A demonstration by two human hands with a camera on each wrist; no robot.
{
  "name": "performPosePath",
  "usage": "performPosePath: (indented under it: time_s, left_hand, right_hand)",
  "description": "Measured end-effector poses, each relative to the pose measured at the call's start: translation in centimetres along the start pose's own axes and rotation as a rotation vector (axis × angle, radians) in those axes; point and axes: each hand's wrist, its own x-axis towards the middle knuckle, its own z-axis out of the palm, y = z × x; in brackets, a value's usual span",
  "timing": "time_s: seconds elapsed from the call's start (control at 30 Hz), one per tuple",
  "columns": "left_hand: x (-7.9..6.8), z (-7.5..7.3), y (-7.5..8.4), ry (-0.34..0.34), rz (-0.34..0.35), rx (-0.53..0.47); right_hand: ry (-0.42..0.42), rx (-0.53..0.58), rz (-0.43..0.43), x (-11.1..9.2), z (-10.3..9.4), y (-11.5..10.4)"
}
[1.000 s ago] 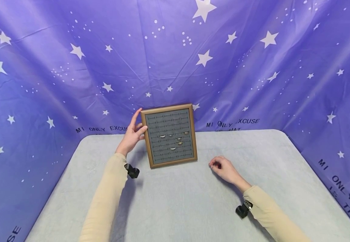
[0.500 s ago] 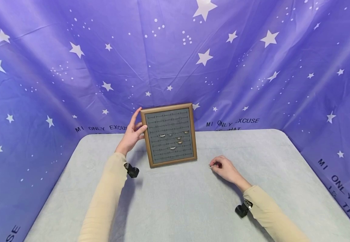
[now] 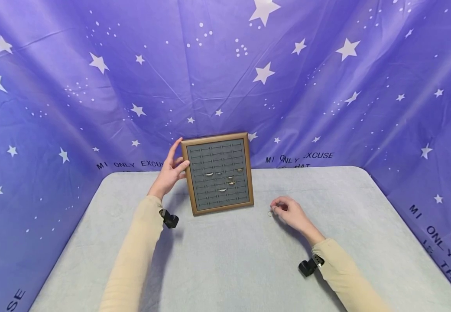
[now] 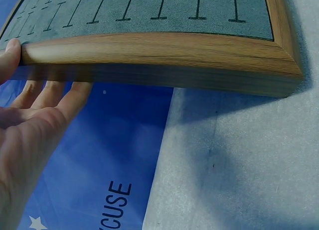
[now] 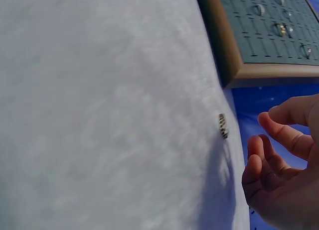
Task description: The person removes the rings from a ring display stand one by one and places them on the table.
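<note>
A wood-framed ring display board point(image 3: 219, 158) with a grey-green slotted face stands tilted up on the table. Several rings point(image 3: 231, 183) sit in its middle and lower slots. My left hand point(image 3: 167, 175) grips its left edge, thumb on the front of the frame and fingers behind, as the left wrist view also shows. To the right of the board, one ring point(image 5: 223, 126) stands on the tabletop. My right hand point(image 3: 292, 214) hovers just beside that ring, apart from it in the right wrist view. Its fingers point(image 5: 286, 135) are loosely bent, with nothing seen between them.
A pale cloth-covered table point(image 3: 225, 260) lies under both arms. Behind it and at the sides hangs a purple curtain point(image 3: 209, 65) with white stars. Each forearm carries a small black wrist camera point(image 3: 308, 266).
The ring has come into sight by my right fingertips, which have drawn slightly away from it. My left hand and the board have stayed almost still.
</note>
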Motion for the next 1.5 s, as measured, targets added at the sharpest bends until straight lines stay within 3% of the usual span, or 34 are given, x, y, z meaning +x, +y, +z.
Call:
performPosePath:
  time_s: [0.47,0.8,1.23,1.5]
  left_hand:
    - [-0.1,0.1,0.0,-0.007,-0.011,-0.001]
    - [0.2,-0.4,-0.1,-0.026,-0.018,-0.021]
    - [0.4,-0.4,0.4,-0.019,-0.038,-0.019]
    - [0.1,-0.1,1.6,-0.024,-0.042,-0.022]
  right_hand:
    - [0.041,0.130,0.004,0.9,0.2,-2.0]
    - [0.021,0.211,0.032,1.6,0.8,-3.7]
    - [0.018,0.243,0.005,2.2,2.5,-5.3]
    - [0.006,0.282,-0.044,2.3,2.1,-10.1]
